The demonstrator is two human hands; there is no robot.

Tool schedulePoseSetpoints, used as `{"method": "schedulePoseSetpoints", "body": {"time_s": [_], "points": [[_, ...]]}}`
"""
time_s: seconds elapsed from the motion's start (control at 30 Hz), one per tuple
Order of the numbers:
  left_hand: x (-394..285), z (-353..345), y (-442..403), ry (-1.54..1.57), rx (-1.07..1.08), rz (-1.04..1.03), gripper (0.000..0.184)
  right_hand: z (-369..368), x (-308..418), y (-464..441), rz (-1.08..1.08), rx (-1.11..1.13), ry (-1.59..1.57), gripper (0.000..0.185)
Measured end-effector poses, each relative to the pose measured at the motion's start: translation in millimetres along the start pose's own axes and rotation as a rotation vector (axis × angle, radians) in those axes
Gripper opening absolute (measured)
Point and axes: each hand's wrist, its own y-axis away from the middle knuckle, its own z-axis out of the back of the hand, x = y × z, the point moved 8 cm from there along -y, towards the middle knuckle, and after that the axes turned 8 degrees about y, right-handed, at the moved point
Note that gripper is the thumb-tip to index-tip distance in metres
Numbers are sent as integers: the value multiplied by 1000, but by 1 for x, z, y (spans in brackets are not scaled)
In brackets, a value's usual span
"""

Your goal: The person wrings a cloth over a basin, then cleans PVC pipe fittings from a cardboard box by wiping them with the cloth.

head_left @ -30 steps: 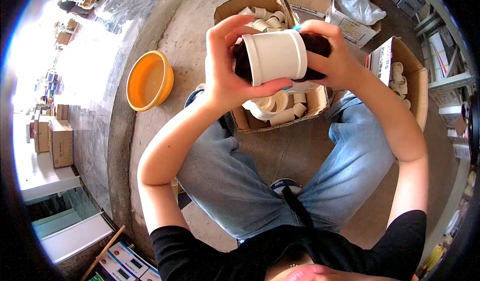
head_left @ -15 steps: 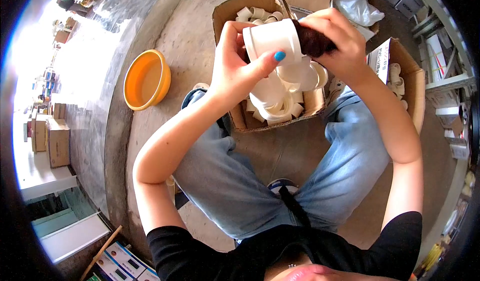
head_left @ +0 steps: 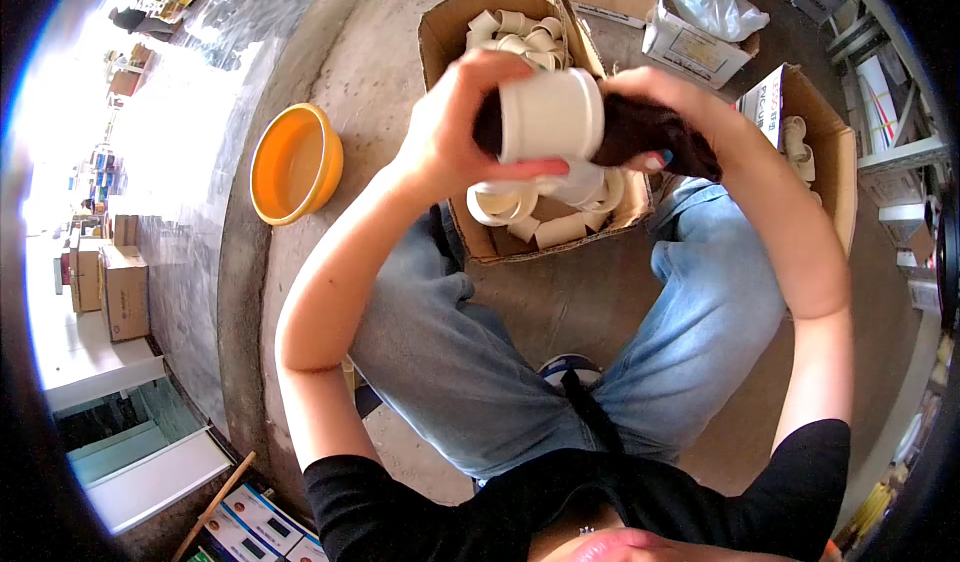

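Observation:
My left hand (head_left: 447, 122) grips a white plastic pipe fitting (head_left: 552, 117), a short wide tube with a raised rim, held sideways above a cardboard box (head_left: 440, 40). Bunched in my right hand (head_left: 685, 102) is a dark brown cloth (head_left: 650, 134), pressed against the fitting's right end. Dark material also shows at the left end, beside my left palm; whether it runs through the tube is hidden. Under my hands, the box holds large white fittings (head_left: 498, 205) in its near part and smaller ones (head_left: 515, 34) in its far part.
A yellow basin (head_left: 322, 177) stands on the floor to the left. At the right is another cardboard box (head_left: 835, 177) with fittings inside. A plastic bag (head_left: 715, 7) lies on a carton behind. Shelving (head_left: 905, 162) lines the right side, and my knees flank the box.
Both hands have come slightly lower with the fitting. My right hand has turned, and more of the cloth now hangs out to the right. Dark material shows more at the left end.

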Motion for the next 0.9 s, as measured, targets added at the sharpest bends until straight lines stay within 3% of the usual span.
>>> {"method": "schedulePoseSetpoints", "body": {"time_s": [0.03,0.1,0.17,0.2,0.3,0.37,0.43,0.47,0.57,0.6,0.83,0.87,0.9], "points": [[5,6,0,6,-68,60,71,3,9,-1,-21,-66,54,37],[29,12,4,127,-189,334,66,13,33,10,134,-291,177,43],[50,14,11,251,-297,542,50,30,45,14,403,-442,13,48],[52,12,11,364,-341,612,45,25,53,16,452,-364,10,52],[67,5,19,654,-461,795,36,4,92,50,1112,-624,882,43],[74,2,27,745,-635,951,34,-15,90,48,1172,-576,1167,46],[82,-7,33,985,-586,1121,34,-36,83,46,1217,-519,1459,53],[82,-9,39,936,-663,1199,34,-39,81,44,1194,-545,1534,65],[94,-16,51,1077,-429,1245,39,-31,74,35,1194,-580,1642,61],[89,-15,50,968,-499,1280,40,-30,74,34,1200,-600,1645,58],[70,-25,43,1091,-163,1310,42,-33,72,32,1231,-684,1687,50],[69,-23,49,934,-384,1376,41,-33,72,32,1205,-699,1683,48],[67,-22,49,906,-440,1374,42,-34,72,31,1179,-715,1679,46]]}}
